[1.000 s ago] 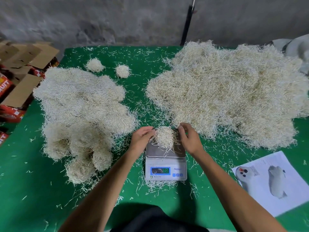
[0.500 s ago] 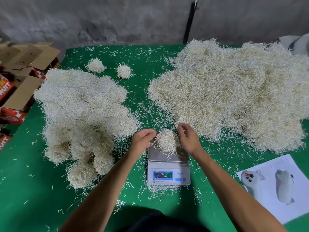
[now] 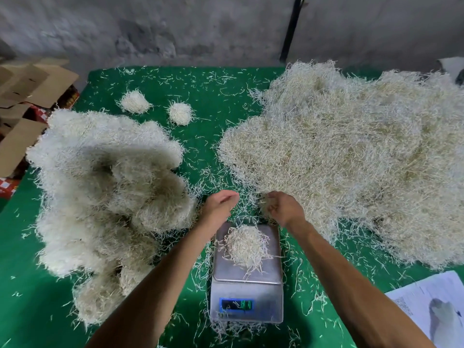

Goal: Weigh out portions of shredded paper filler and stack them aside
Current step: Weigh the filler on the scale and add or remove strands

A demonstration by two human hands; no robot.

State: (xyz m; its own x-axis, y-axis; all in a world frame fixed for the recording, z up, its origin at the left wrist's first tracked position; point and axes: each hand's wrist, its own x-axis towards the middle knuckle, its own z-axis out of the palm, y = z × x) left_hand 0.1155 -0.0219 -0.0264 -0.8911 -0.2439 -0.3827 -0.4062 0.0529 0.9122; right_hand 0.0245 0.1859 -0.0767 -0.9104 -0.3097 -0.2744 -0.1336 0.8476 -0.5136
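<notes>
Fingers point(image 3: 229, 197) of the left hand point(image 3: 219, 205) lie straight and close together, holding nothing, hovering above the green cloth just beyond the far left corner of the scale point(image 3: 247, 275). On the right hand point(image 3: 285, 209) the fingers curl downward into the near edge of the big loose heap point(image 3: 351, 156) of shredded paper filler, pinching a small tuft of its strands. That heap is a broad, ragged spread of thin, straw-coloured strips, tangled and wiry, covering the right half of the table point(image 3: 213, 91). A small rounded portion point(image 3: 247, 246) of the same filler sits on the scale's flat, brushed-metal platform, apart from both hands, with stray strips trailing off its edges. The scale's body is a pale, boxy block with a blue-framed display point(image 3: 237, 304) showing green digits too blurred to read. To the left rises a stack of weighed portions point(image 3: 105, 192), paler and fluffier, made of lumpy balls pressed against each other. Two separate little tufts point(image 3: 135, 101) sit beyond it on the cloth. The table covering is bright green and felt-like, littered with single shreds. A printed white sheet point(image 3: 431, 307) lies at the near right corner, and flattened brown cardboard boxes point(image 3: 30, 84) sit off the table's left edge, before a rough grey wall point(image 3: 175, 28).
</notes>
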